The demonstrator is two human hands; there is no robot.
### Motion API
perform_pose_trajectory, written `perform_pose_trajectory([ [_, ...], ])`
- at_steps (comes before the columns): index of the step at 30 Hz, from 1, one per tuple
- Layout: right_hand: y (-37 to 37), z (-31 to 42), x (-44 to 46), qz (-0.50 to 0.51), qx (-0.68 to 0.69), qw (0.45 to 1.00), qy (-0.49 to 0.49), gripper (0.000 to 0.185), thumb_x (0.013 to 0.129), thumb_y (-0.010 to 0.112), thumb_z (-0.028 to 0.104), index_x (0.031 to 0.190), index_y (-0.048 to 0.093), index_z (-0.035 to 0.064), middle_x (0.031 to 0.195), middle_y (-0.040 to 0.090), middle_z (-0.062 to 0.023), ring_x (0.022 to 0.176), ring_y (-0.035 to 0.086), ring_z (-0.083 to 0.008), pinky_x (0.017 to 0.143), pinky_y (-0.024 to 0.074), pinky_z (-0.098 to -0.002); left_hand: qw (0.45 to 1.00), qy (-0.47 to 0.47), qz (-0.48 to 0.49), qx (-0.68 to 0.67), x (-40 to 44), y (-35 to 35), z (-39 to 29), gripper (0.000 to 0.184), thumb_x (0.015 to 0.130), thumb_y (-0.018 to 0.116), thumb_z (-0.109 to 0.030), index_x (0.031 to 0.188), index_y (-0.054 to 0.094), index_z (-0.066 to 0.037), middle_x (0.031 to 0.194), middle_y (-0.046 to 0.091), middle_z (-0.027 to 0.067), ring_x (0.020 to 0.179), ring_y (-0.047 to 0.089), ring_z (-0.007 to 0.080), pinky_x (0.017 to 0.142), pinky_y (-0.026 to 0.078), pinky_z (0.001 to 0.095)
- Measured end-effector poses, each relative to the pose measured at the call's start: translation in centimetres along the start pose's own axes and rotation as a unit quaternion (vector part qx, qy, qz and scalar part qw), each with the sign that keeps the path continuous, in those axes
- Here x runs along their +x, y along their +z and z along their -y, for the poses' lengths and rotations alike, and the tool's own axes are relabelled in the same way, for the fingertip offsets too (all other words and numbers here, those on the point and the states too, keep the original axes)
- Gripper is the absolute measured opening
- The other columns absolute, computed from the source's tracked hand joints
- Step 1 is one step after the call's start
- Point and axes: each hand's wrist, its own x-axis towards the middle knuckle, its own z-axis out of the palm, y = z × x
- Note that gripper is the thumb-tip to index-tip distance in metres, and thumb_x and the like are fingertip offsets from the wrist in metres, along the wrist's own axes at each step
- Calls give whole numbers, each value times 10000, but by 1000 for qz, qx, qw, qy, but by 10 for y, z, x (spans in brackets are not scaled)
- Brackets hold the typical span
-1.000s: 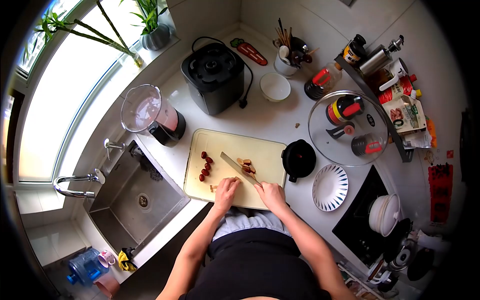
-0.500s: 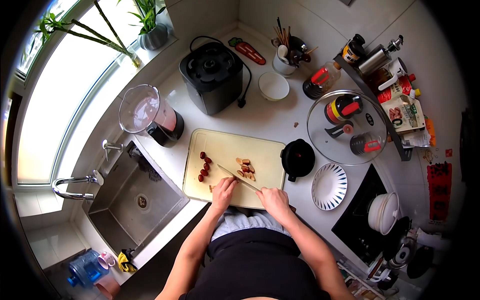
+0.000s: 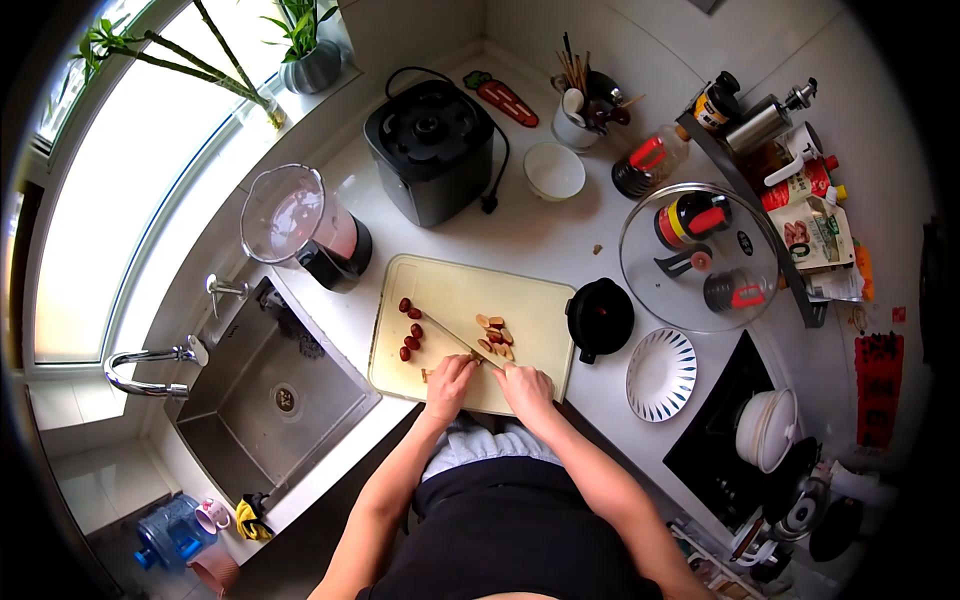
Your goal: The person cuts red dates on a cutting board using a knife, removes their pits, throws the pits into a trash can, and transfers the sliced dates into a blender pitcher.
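Note:
My right hand [image 3: 525,390] is closed round the handle of a knife [image 3: 450,335], whose blade slants up and left across the cream cutting board [image 3: 470,275]. Close beside it, my left hand [image 3: 450,388] pinches a small brownish date piece [image 3: 477,360] against the board, right at the blade. Several whole red dates [image 3: 410,342] lie in a group left of the knife. Sliced date pieces [image 3: 496,336] are heaped to the blade's right. A few small scraps [image 3: 425,376] lie by the left hand, partly hidden by it.
A black lidded pot-like container [image 3: 600,318] and a patterned plate [image 3: 661,375] stand right of the board. Behind are a blender jug [image 3: 290,220], a black blender base [image 3: 430,150], a white bowl [image 3: 554,171] and a glass lid [image 3: 640,230]. The sink [image 3: 235,380] is left.
My right hand has moved left, closer to my left hand, and the knife has slid up and left, its tip now near the whole dates. My left hand has barely moved.

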Motion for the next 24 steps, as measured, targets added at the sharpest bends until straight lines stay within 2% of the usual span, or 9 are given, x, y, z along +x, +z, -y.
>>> perform_pose_trajectory([
  [4, 1, 3, 1, -18, 25, 999, -17, 326, 934, 649, 337, 805, 685, 40, 663, 663, -212, 656, 684, -405, 621, 552, -505, 1000, 2, 1, 12, -4, 0, 0, 371, 703, 626, -11, 1071, 671, -33, 1024, 653, 81, 946, 637, 261, 788, 549, 361],
  [11, -23, -10, -23, -7, 61, 998, 4, 353, 943, 636, 350, 796, 686, 33, 684, 663, -219, 675, 674, -416, 636, 538, -505, 999, 15, -6, 28, -1, -1, -5, 389, 704, 630, -35, 1092, 651, -45, 981, 645, 73, 909, 632, 253, 766, 535, 364],
  [20, -43, -17, -48, 4, 39, 999, 9, 364, 955, 623, 331, 783, 679, 16, 683, 650, -229, 682, 665, -418, 635, 526, -514, 999, 21, -11, 28, -4, 1, -2, 365, 665, 637, -20, 1029, 662, -42, 963, 641, 79, 895, 630, 262, 766, 530, 376],
  [22, -46, -13, -49, 5, 37, 999, 10, 364, 956, 621, 329, 781, 677, 15, 685, 649, -231, 685, 664, -420, 637, 526, -515, 999, 21, -10, 28, -4, 2, 1, 294, 728, 678, 0, 1018, 687, -47, 944, 657, 72, 864, 637, 263, 736, 538, 373],
  [24, -47, -9, -48, 10, 47, 999, 4, 352, 955, 624, 325, 790, 676, 18, 675, 645, -240, 682, 664, -426, 636, 531, -515, 999, 23, -9, 25, -4, 2, 2, 294, 728, 677, -1, 1018, 686, -44, 948, 659, 72, 869, 638, 264, 738, 539, 373],
])
